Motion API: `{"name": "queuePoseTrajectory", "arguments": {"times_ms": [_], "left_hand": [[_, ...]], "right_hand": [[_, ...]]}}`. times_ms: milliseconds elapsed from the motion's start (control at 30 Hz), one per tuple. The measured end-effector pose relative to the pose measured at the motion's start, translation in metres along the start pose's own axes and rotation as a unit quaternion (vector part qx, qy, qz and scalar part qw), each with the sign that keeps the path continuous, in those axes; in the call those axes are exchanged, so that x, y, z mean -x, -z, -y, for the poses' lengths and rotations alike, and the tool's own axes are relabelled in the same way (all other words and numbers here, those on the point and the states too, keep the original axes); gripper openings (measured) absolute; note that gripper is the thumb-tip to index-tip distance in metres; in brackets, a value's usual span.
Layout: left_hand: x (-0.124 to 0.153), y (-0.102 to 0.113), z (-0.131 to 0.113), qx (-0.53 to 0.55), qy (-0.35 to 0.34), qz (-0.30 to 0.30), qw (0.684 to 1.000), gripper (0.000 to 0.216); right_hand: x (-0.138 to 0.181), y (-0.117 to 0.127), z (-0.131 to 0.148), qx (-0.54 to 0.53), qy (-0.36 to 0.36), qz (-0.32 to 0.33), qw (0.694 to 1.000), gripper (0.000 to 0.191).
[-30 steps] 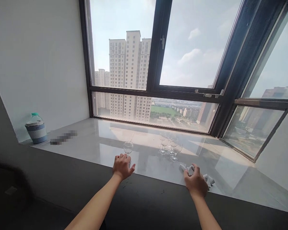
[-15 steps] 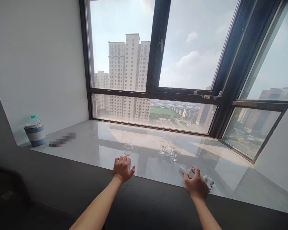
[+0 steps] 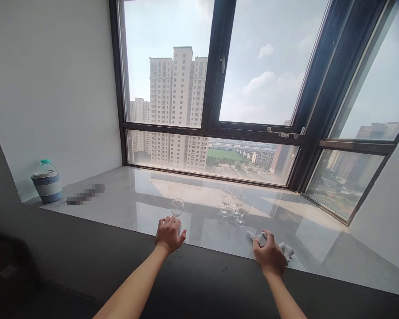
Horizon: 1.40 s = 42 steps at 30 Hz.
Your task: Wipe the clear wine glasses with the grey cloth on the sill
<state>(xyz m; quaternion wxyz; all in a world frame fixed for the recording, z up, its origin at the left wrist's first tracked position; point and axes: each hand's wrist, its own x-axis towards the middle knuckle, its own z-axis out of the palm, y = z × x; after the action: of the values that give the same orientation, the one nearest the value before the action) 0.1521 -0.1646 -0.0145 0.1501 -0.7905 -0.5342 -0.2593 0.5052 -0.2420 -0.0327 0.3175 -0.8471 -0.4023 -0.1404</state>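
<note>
A clear stemmed glass [image 3: 177, 207] stands upright near the front edge of the windowsill, a thin line rising above its rim. My left hand [image 3: 169, 234] is at its foot, fingers forward and thumb held apart. The hand partly hides the foot, so I cannot tell whether it touches the glass. My right hand [image 3: 269, 253] is curled over a crumpled white cloth [image 3: 286, 251], which shows between thumb and forefinger and at both sides of the hand. Several more stemmed glasses [image 3: 241, 214] stand grouped behind and left of the right hand.
A glossy grey windowsill [image 3: 119, 212] runs below dark-framed windows [image 3: 206, 129]. At the left end stand a blue-and-white container [image 3: 47, 188] and a clear bottle with a green cap [image 3: 45, 162]. A blurred-out dark item [image 3: 85, 194] lies beside them.
The view has shifted slightly. Otherwise both hands, the cloth and the glasses keep their places.
</note>
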Motion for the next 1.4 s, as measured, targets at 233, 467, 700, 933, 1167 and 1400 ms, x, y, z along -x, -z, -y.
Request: {"name": "queuePoseTrajectory", "arguments": {"times_ms": [233,467,700,933,1167,1400], "left_hand": [[0.0,0.001,0.0,0.008,0.001,0.004,1.0,0.031],[0.0,0.002,0.0,0.007,-0.003,0.007,1.0,0.031],[-0.002,-0.002,0.002,0.03,0.0,0.017,0.999,0.028],[-0.008,-0.006,0.006,0.045,0.017,0.042,0.998,0.025],[-0.003,-0.011,0.007,0.019,-0.021,-0.001,1.0,0.021],[-0.001,-0.013,0.007,0.011,-0.036,-0.029,0.999,0.018]], "right_hand": [[-0.001,0.0,0.0,0.014,0.007,0.02,1.0,0.036],[-0.002,0.001,0.001,0.028,0.009,0.019,0.999,0.036],[-0.002,0.0,-0.002,0.029,0.016,0.019,0.999,0.037],[-0.002,0.003,-0.001,0.032,0.014,0.017,0.999,0.035],[-0.003,0.0,-0.003,0.022,0.02,0.017,0.999,0.034],[-0.005,-0.004,-0.006,0.02,0.019,0.009,1.0,0.035]]}}
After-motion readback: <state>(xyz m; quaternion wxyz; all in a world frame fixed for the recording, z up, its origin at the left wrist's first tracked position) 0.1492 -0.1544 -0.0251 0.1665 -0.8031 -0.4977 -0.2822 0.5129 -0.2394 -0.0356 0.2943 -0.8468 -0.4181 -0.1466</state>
